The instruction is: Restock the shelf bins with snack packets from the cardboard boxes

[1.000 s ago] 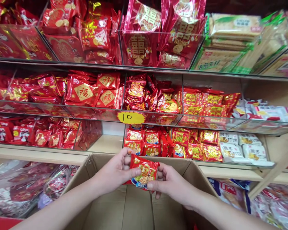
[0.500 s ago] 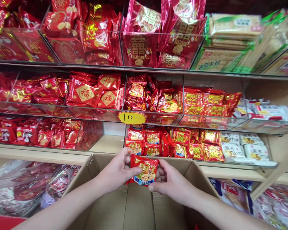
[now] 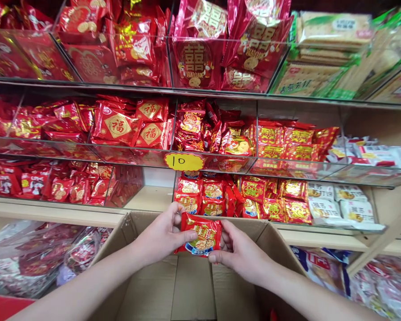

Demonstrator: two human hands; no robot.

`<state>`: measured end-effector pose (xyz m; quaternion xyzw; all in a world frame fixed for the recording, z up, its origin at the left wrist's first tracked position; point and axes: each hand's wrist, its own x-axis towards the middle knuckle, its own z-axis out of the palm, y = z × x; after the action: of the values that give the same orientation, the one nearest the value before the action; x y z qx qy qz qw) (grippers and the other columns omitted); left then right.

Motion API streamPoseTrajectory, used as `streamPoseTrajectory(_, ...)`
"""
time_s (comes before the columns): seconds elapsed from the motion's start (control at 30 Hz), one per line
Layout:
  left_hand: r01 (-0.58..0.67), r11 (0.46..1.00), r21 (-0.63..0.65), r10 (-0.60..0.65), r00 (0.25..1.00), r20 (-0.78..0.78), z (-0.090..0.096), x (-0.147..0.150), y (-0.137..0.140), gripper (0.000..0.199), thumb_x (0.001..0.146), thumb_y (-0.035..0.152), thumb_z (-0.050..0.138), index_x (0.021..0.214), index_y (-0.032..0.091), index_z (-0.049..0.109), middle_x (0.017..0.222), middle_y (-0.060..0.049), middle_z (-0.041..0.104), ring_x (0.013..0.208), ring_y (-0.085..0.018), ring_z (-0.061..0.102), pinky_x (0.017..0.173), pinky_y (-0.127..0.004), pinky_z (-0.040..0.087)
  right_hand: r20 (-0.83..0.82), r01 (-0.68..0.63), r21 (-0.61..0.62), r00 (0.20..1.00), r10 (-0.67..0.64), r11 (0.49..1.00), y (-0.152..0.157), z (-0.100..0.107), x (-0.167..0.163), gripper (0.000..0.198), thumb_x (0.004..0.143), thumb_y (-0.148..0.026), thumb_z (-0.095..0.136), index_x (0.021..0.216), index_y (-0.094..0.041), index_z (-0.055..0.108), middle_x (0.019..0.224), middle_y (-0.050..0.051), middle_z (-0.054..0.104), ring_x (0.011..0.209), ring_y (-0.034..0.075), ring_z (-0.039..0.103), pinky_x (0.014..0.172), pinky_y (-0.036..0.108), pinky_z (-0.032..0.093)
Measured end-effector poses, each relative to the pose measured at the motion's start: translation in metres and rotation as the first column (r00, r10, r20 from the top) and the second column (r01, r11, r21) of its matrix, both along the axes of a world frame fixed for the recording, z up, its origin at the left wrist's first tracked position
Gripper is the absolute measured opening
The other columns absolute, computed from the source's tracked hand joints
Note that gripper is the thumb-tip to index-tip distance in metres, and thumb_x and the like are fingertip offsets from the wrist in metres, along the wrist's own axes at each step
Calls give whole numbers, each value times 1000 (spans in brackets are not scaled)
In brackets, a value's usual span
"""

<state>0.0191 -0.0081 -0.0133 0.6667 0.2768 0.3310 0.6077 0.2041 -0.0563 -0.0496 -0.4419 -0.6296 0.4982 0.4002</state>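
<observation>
A small red snack packet with gold lettering and a biscuit picture is held up, printed side toward me, above an open cardboard box. My left hand grips its left side, thumb across the front. At the right edge, my right hand pinches the packet between thumb and curled fingers. Similar red packets lie in the lower shelf bin just behind the box.
Clear-fronted shelves carry red packets, pink-red bags, green-edged cracker packs and white packets. A yellow tag marked 10 hangs on the middle shelf. Bagged goods sit left of the box, others right.
Both hands still hold the packet over the box; it has risen very slightly. The view has shifted a little, moving the upper shelves slightly up in the picture.
</observation>
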Motion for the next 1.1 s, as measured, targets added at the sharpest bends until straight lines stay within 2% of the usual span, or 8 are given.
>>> streamPoseTrajectory(0.23, 5, 1000, -11, -5, 1000, -15, -2, -1, 0, 35, 68, 16, 63, 90, 19, 35, 82, -1, 62, 76, -16, 62, 69, -31, 50, -14, -29, 17, 999, 30, 999, 0, -1, -2, 32, 68, -25, 62, 92, -19, 42, 80, 1, 54, 69, 12, 51, 58, 23, 43)
streamPoseTrajectory(0.37, -7, 999, 44, 9, 999, -45, -5, -1, 2, 35, 70, 22, 61, 92, 20, 33, 76, 2, 60, 71, -15, 62, 63, -28, 50, -142, -48, -81, 989, 36, 996, 1, 2, -5, 31, 72, -33, 57, 94, -17, 42, 79, 2, 56, 62, 9, 52, 49, 20, 43)
streamPoseTrajectory(0.5, -194, 964, 179, 225, 959, -172, -6, -2, 6, 38, 80, 38, 42, 112, 26, 24, 79, 2, 55, 48, -10, 58, 41, -21, 43, -205, 134, -76, 968, -147, 988, 16, 23, -3, 28, 70, -33, 60, 86, -15, 46, 66, -1, 54, 53, 8, 51, 44, 18, 44)
streamPoseTrajectory(0.57, -246, 936, 249, 302, 929, -215, -7, -3, 8, 40, 81, 39, 39, 116, 27, 22, 81, 2, 51, 45, -8, 56, 41, -21, 42, -250, 218, -125, 937, -243, 968, 31, 40, -2, 23, 71, -30, 60, 82, -14, 47, 63, -1, 53, 52, 8, 53, 43, 18, 46)
streamPoseTrajectory(0.67, -210, 915, 345, 307, 916, -258, -11, -5, 11, 43, 78, 33, 44, 117, 24, 28, 77, 4, 48, 46, -7, 53, 45, -22, 43, -266, 245, -256, 912, -312, 935, 60, 61, -7, 13, 76, -23, 54, 80, -13, 46, 63, 1, 55, 54, 9, 57, 47, 18, 50)
streamPoseTrajectory(0.73, -162, 913, 375, 281, 915, -288, -12, -5, 13, 41, 76, 28, 46, 114, 22, 33, 75, 4, 47, 48, -7, 51, 48, -22, 44, -236, 283, -265, 908, -346, 922, 81, 67, -14, 8, 79, -19, 50, 82, -13, 45, 65, 2, 57, 56, 9, 59, 50, 19, 51)
streamPoseTrajectory(0.93, -103, 875, 474, 304, 878, -370, -13, -9, 12, 29, 73, 22, 47, 102, 20, 45, 79, 2, 48, 52, -7, 48, 50, -21, 41, -99, 506, -69, 854, -510, 860, 130, 54, -36, 22, 76, -22, 51, 94, -15, 40, 84, 7, 58, 53, 11, 58, 33, 16, 39)
streamPoseTrajectory(1.1, -65, 844, 533, 314, 865, -392, -11, -10, 13, 26, 71, 20, 48, 97, 17, 49, 81, 0, 48, 53, -7, 44, 51, -21, 40, 33, 619, 182, 773, -634, 764, 146, 37, -39, 27, 72, -32, 53, 91, -14, 47, 85, 10, 60, 64, 16, 59, 47, 22, 44)
